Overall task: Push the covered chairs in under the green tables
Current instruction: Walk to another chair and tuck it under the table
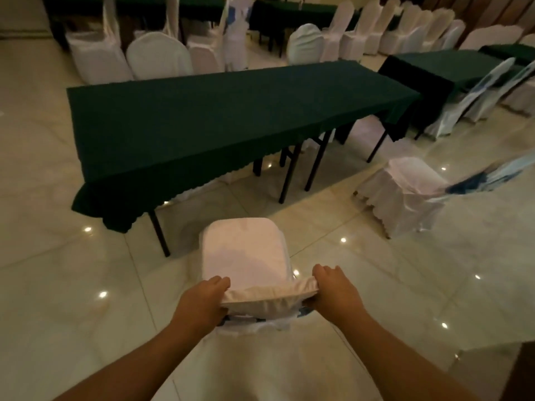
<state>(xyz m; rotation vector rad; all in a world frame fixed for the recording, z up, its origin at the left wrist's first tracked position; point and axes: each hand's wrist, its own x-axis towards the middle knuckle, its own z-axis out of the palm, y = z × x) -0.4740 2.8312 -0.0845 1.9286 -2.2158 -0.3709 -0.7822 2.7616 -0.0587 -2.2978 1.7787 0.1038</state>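
Chair (pixel 246 250) at six o'clock: our left hand (pixel 202 302) and right hand (pixel 335 290) grip its backrest top corners, green surface (pixel 202 120) at twelve, apart.

Floor (pixel 376 285): glossy pale marble-look tiles with thin dark joints, carrying scattered bright pinpoint reflections of ceiling lights (pixel 343 240). Wall (pixel 20 13): plain, light, upper left corner, with a dark strip along its base. Panelling (pixel 492 10): brown, wood-toned, upper right corner. Lighting dim throughout.
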